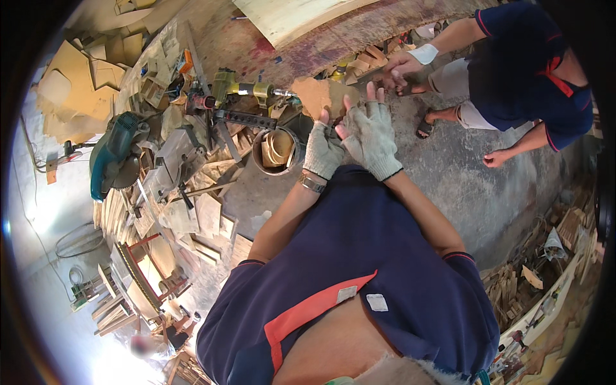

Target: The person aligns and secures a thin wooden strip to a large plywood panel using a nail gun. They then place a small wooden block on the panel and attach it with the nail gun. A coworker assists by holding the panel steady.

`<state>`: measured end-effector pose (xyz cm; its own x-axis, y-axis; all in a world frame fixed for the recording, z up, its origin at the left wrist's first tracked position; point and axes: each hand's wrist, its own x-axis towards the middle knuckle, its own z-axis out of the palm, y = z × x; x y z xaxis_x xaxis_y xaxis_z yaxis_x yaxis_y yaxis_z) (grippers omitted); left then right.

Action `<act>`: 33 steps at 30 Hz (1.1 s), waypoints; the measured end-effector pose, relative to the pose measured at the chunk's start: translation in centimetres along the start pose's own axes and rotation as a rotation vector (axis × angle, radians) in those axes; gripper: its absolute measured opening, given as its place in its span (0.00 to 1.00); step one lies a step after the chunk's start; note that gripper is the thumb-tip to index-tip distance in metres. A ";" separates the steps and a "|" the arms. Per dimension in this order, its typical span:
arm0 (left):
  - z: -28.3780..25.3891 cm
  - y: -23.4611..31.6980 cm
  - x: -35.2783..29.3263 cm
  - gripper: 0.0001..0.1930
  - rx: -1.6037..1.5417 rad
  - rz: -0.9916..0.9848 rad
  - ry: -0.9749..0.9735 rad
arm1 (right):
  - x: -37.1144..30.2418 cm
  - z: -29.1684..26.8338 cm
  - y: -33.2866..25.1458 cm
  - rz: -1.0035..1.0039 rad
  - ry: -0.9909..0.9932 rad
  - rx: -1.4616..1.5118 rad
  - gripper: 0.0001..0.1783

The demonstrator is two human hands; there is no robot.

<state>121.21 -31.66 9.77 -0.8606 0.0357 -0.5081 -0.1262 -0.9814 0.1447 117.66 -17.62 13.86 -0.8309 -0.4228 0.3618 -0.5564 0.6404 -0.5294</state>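
Both my hands wear whitish knitted gloves with bare fingertips. In front of my chest, my left hand (324, 151) is at the lower edge of a tan, ragged-edged flat piece (313, 96); its thumb lies against the piece and the other fingers are mostly hidden. Whether the piece is wood or sheet material, I cannot tell. Close on the right, my right hand (372, 136) has its fingers stretched out and apart, beside the piece's darker right part. A yellow-green drill (256, 91) lies just left of the piece, its tip pointing toward it.
A round bucket (277, 151) with wood offcuts stands left of my hands. Farther left are a teal circular saw (117, 154) and heaped wood scraps (208, 215). A pale board (295, 16) lies on the far table. Another person (526, 70) in navy stands at the right, one hand near the table.
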 end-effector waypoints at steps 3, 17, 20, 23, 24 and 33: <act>0.0 -0.1 -0.1 0.14 0.021 0.007 -0.024 | -0.1 -0.1 0.0 0.045 0.046 0.029 0.36; 0.2 -0.6 -1.2 0.08 0.143 0.191 0.118 | -0.1 0.0 0.2 0.877 -0.092 1.039 0.11; 0.0 -0.7 -1.3 0.06 0.175 0.248 0.103 | -0.3 0.2 0.4 0.829 -0.059 1.068 0.14; 0.1 -0.8 -1.2 0.05 0.258 0.335 0.016 | -0.4 0.2 0.6 0.846 -0.091 1.086 0.13; 0.1 -0.8 -1.2 0.05 0.284 0.359 0.032 | -0.4 0.1 0.6 0.843 -0.075 1.110 0.12; 1.1 -0.1 -2.2 0.07 0.286 0.394 0.021 | -0.4 -0.8 -0.2 0.721 -0.153 0.909 0.11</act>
<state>122.55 -31.47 11.79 -0.8604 -0.3350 -0.3840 0.0743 -0.8279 0.5559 118.10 -17.04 14.48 -0.9143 -0.2610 -0.3098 0.2949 0.0955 -0.9507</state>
